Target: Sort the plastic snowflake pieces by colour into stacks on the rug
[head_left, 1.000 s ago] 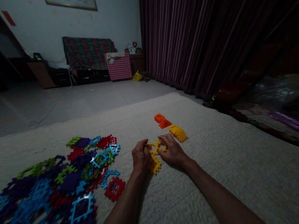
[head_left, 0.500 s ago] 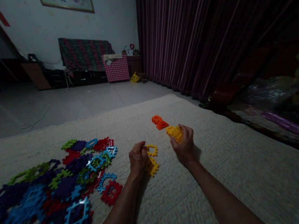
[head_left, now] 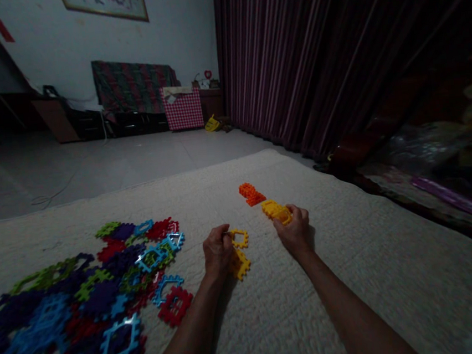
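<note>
My right hand [head_left: 296,229] is closed on a stack of yellow interlocking toy tiles [head_left: 273,210], its thumb and fingers at the near right end. My left hand [head_left: 218,254] is closed, its fingertips at the edge of a yellow open-frame tile [head_left: 241,238]. Under and beside those fingers lies another yellow tile [head_left: 240,264], partly hidden by the hand. Just beyond the yellow stack, orange interlocking tiles [head_left: 251,193] rest in two small groups on the quilted cover.
Left of my arms spreads a heap of blue, purple, green and red tiles [head_left: 101,295], with a red tile [head_left: 175,305] at its near right edge. The pale quilted cover [head_left: 354,277] runs beneath everything. Dark curtains [head_left: 266,57] hang beyond its right side.
The yellow stack has been lowered to the cover beside the orange tiles. My right hand has slid slightly back and right along it. My left hand is nearly unmoved.
</note>
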`<state>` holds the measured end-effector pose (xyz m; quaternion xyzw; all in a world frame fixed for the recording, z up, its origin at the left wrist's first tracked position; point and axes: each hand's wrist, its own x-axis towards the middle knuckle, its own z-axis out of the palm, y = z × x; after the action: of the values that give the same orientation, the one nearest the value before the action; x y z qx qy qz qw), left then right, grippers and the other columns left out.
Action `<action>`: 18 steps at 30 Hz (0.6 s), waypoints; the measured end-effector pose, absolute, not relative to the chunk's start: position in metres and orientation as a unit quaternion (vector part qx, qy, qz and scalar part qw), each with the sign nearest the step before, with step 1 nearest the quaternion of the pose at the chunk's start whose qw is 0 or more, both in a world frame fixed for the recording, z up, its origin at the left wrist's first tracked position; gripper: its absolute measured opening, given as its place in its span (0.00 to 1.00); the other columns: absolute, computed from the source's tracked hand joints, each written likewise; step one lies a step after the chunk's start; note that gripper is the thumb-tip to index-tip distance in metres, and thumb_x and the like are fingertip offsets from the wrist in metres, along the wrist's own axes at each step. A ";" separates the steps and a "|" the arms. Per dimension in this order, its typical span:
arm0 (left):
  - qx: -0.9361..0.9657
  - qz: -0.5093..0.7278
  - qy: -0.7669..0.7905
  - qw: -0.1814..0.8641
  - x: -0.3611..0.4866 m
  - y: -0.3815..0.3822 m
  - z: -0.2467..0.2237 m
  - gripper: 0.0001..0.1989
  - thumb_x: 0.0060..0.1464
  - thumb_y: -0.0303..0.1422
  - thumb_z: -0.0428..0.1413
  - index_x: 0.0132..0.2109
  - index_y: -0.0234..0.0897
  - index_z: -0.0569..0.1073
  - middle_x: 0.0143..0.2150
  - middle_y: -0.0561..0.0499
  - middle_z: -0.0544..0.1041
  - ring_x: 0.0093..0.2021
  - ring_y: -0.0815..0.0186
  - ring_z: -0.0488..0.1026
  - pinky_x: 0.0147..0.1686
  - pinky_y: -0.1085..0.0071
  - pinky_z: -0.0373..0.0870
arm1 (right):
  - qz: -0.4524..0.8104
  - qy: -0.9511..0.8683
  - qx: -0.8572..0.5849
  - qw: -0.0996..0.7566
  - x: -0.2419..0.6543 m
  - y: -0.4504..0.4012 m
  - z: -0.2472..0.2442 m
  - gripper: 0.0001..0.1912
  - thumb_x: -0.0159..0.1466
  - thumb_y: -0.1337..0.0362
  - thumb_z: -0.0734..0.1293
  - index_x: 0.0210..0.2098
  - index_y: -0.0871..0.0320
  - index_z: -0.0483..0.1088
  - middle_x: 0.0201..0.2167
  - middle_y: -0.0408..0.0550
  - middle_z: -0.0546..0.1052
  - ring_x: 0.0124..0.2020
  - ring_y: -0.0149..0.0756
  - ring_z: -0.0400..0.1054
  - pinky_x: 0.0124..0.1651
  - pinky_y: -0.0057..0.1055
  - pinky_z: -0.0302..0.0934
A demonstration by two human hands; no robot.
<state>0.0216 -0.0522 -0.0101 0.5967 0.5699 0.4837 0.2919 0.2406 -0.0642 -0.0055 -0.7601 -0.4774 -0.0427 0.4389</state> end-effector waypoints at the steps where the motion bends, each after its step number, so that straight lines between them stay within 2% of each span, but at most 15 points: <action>1: 0.596 0.486 0.568 0.293 0.022 -0.052 -0.010 0.16 0.53 0.26 0.52 0.46 0.32 0.79 0.44 0.44 0.82 0.43 0.63 0.79 0.46 0.67 0.74 | -0.046 -0.478 -0.761 0.435 0.241 -0.064 -0.005 0.25 0.55 0.55 0.67 0.51 0.57 0.66 0.49 0.56 0.67 0.46 0.48 0.67 0.48 0.44 0.64; 7: 0.591 0.485 0.572 0.298 0.021 -0.052 -0.011 0.16 0.52 0.26 0.51 0.46 0.33 0.79 0.43 0.44 0.82 0.42 0.63 0.79 0.46 0.67 0.75 | -0.062 -0.485 -0.777 0.395 0.241 -0.062 -0.006 0.25 0.57 0.54 0.66 0.51 0.58 0.66 0.49 0.57 0.69 0.45 0.47 0.68 0.47 0.42 0.63; 14: 0.586 0.492 0.567 0.305 0.022 -0.053 -0.009 0.16 0.52 0.26 0.51 0.45 0.33 0.79 0.43 0.45 0.82 0.42 0.64 0.79 0.45 0.67 0.75 | -0.057 -0.490 -0.779 0.386 0.243 -0.059 -0.010 0.25 0.57 0.52 0.66 0.50 0.58 0.66 0.49 0.58 0.69 0.45 0.48 0.68 0.48 0.44 0.62; 18: 0.590 0.486 0.570 0.301 0.021 -0.052 -0.008 0.16 0.52 0.25 0.51 0.45 0.33 0.79 0.44 0.45 0.82 0.44 0.63 0.79 0.47 0.67 0.75 | -0.068 -0.486 -0.771 0.407 0.242 -0.059 -0.008 0.31 0.54 0.52 0.68 0.54 0.59 0.63 0.51 0.61 0.67 0.50 0.53 0.65 0.52 0.50 0.61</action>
<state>0.0214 -0.0525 -0.0079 0.5903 0.5703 0.4857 0.3007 0.2416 -0.0585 -0.0081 -0.7708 -0.4857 -0.0678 0.4066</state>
